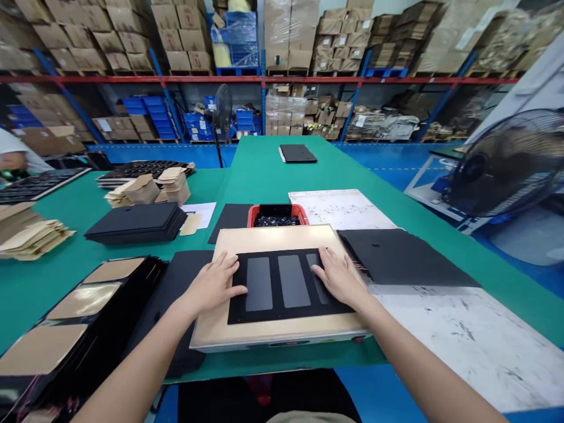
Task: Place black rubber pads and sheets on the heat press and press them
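A black sheet with three clear windows lies flat on a tan-topped flat device. My left hand rests on the sheet's left edge, its fingers spread. Over at the right end of the sheet, my right hand lies with its fingers apart, partly covering the third window. Behind the device stands a red basket holding small black items. Black sheets are at the device's right.
On the left of the green table are black stacks with brown panels, a black stack and cardboard pieces. White sheets lie right. Beyond are a fan, shelves, and a person's arm far left.
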`<act>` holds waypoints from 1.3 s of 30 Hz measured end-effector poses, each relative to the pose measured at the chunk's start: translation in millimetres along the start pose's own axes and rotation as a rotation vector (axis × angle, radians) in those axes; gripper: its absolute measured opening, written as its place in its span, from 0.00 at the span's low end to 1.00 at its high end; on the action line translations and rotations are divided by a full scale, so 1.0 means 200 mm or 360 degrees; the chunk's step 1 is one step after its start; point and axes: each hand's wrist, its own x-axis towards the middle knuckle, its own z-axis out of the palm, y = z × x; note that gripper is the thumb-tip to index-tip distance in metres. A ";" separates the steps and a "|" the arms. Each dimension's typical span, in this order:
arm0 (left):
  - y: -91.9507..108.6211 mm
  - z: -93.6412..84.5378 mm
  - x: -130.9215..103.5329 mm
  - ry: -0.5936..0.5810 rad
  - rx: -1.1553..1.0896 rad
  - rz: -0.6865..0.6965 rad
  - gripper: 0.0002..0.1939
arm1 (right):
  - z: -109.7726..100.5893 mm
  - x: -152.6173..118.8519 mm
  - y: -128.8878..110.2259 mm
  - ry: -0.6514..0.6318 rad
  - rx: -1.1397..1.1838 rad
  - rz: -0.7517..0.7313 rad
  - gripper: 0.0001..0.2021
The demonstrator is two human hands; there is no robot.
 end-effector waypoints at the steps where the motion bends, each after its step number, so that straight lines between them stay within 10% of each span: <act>1: 0.01 -0.02 0.00 -0.0062 0.0005 -0.0006 0.36 | 0.00 0.02 0.05 0.0010 -0.0040 0.0022 0.28; 8: 0.04 -0.08 -0.02 -0.0298 0.0120 -0.0074 0.52 | -0.03 0.01 0.15 -0.0023 -0.0075 -0.0043 0.30; 19: 0.05 -0.05 -0.01 -0.0456 0.0121 -0.0042 0.67 | 0.09 -0.67 0.19 0.0181 -0.0158 -0.0226 0.32; 25: 0.04 -0.03 0.00 -0.0282 0.0114 -0.0095 0.52 | -0.11 -0.39 0.21 0.0047 0.0031 -0.0040 0.28; 31: 0.05 0.00 0.00 -0.0081 0.0104 -0.0085 0.45 | -0.06 -0.02 0.17 0.0046 0.0084 -0.0194 0.28; 39: 0.04 0.05 -0.01 0.0103 0.0070 -0.0072 0.40 | -0.01 0.04 0.19 0.0081 0.0115 -0.0132 0.28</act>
